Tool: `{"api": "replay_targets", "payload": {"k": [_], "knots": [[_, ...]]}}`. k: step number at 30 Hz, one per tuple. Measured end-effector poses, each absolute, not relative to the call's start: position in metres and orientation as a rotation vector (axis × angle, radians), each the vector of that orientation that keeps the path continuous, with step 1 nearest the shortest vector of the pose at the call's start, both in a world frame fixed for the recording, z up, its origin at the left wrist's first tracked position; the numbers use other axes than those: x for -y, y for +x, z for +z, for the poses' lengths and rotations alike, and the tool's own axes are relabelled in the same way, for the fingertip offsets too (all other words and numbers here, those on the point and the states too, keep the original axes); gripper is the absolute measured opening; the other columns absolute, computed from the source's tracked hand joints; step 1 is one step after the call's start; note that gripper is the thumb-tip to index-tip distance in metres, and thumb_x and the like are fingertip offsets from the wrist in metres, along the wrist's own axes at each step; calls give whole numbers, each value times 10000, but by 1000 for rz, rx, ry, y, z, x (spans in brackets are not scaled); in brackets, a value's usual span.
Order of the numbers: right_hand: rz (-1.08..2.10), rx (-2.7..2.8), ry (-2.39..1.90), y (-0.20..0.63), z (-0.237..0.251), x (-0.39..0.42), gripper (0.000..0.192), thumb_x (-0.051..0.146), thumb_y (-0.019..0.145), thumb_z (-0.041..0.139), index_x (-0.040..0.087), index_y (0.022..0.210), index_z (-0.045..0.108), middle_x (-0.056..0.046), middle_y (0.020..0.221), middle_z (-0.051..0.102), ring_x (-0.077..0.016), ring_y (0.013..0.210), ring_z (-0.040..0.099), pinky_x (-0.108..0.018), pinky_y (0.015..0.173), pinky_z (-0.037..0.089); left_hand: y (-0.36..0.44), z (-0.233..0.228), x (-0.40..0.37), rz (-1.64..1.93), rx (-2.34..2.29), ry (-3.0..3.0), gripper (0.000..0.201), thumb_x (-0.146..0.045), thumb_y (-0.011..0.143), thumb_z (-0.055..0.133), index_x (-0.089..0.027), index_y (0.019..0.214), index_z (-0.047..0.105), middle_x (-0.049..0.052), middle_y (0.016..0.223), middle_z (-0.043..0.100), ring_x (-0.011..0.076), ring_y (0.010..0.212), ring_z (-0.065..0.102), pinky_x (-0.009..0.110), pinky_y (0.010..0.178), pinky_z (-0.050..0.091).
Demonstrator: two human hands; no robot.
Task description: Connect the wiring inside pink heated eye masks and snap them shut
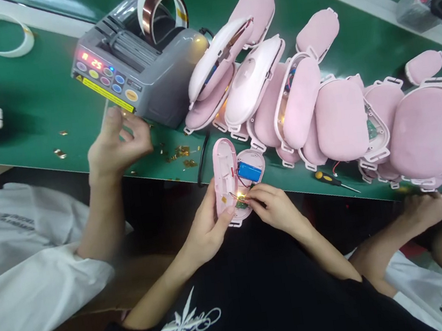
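My left hand point(208, 228) is closed round the lower left edge of an opened pink casing point(223, 157), its thumb lying across the bottom. The two halves of the casing lie spread side by side. In the right half sit a blue battery pack point(250, 171) and, below it, a small green circuit board point(241, 203) with a bright yellow light on it. My right hand point(276, 206) pinches at thin wires point(243, 198) beside the board. Its fingertips partly cover the board and the wire ends.
A grey tape dispenser point(167, 69) stands upper left, a co-worker's hand point(120, 141) at its front. Many pink casings point(341, 120) crowd the green bench to the right. A screwdriver point(335, 181) lies at the edge; tape scraps point(182, 151) are scattered nearby. Another person's hands point(424, 210) work at right.
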State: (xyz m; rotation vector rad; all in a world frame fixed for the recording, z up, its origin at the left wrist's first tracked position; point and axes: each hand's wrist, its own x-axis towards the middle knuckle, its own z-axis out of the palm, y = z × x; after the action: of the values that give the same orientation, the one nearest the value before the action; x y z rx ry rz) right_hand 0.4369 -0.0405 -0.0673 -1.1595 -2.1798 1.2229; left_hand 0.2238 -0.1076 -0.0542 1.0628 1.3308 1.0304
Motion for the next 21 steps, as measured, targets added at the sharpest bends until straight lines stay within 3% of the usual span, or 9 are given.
{"api": "replay_targets", "payload": {"k": [9, 21], "knots": [[1094, 2279, -1134, 436, -69, 41, 187, 281, 1075, 642, 195, 1015, 797, -85, 987, 798, -196, 909, 770, -327, 865, 664, 223, -56, 108, 1040, -1319, 1085, 648, -432, 1101, 617, -286, 1697, 407, 101, 1647, 589, 321, 1515, 573, 451, 1291, 442], [899, 2505, -1240, 432, -64, 44, 197, 244, 1040, 629, 202, 912, 772, -93, 918, 767, -221, 851, 737, -341, 812, 624, 222, -58, 110, 1003, -1341, 1080, 640, -423, 1096, 617, -250, 1678, 417, 142, 1672, 556, 350, 1540, 546, 527, 1344, 381]]}}
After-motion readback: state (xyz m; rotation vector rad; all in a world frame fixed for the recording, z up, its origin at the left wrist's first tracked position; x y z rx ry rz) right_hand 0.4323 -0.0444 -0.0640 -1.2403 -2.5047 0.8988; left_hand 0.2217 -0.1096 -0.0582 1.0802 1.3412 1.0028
